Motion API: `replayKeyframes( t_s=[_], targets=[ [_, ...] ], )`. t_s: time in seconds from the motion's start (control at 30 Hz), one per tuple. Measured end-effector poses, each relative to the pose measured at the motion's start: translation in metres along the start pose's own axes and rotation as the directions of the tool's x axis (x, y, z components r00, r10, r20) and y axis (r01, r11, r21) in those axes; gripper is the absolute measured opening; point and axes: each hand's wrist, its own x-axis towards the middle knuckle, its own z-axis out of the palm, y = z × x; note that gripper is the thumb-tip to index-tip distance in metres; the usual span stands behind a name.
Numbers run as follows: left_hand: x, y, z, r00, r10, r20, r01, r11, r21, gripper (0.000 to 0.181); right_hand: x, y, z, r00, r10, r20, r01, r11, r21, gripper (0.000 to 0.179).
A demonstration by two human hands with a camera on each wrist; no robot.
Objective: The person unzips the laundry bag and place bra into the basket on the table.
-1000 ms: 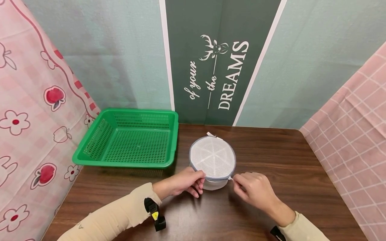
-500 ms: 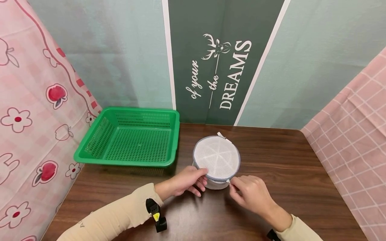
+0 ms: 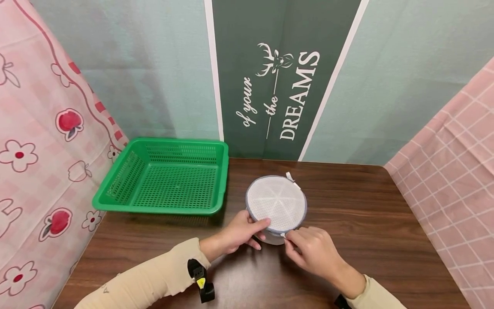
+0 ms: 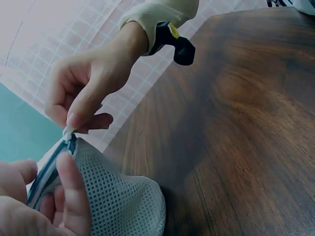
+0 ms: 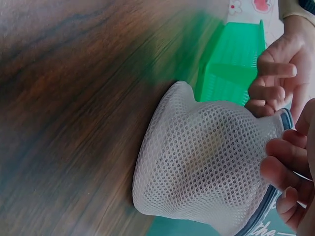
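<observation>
A round white mesh laundry bag (image 3: 276,201) with a grey-blue zipped rim stands on the brown table in the head view. My left hand (image 3: 241,231) holds its near left rim, thumb on top and fingers below. With thumb and forefinger, my right hand (image 3: 314,251) pinches the small white zipper pull (image 4: 68,133) at the near edge, clearest in the left wrist view. A white fabric tab (image 3: 293,180) sticks out at the far right of the rim. In the right wrist view the bag's mesh side (image 5: 197,162) bulges; a faint yellowish patch shows through it, too blurred to name.
A green plastic basket (image 3: 220,201) with slotted walls stands left of the bag, nothing visible inside. The wooden table (image 3: 366,223) meets a printed green cloth (image 3: 285,25) at the back. Pink patterned cloths hang on both sides.
My right hand has moved left along the near rim with the zipper pull. The far tab has shifted right as the bag turned slightly. My left hand keeps its hold.
</observation>
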Motion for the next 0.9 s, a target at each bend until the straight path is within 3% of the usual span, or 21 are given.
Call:
replayKeyframes(
  t_s=[0.1,0.3,0.67,0.9],
  targets=[
    [-0.006,-0.001,0.003,0.999,-0.051,0.002,0.051,0.997,0.054,0.031,0.001,0.000,0.001,1.000,-0.003,-0.001,0.003,1.000,0.004,0.029],
    [-0.014,-0.005,0.011,0.987,-0.142,0.073,0.133,0.983,0.124,0.048,0.002,-0.002,0.003,1.000,-0.009,-0.003,0.009,1.000,0.020,0.031],
    [-0.009,-0.008,0.011,0.995,-0.085,0.054,0.082,0.995,0.062,0.041,0.001,-0.003,0.004,1.000,-0.013,0.019,0.012,1.000,0.019,0.032],
    [-0.007,-0.004,0.011,0.993,-0.102,0.051,0.099,0.993,0.063,0.033,0.002,0.002,0.003,0.999,-0.038,0.012,0.038,0.999,0.023,0.029]
  ],
)
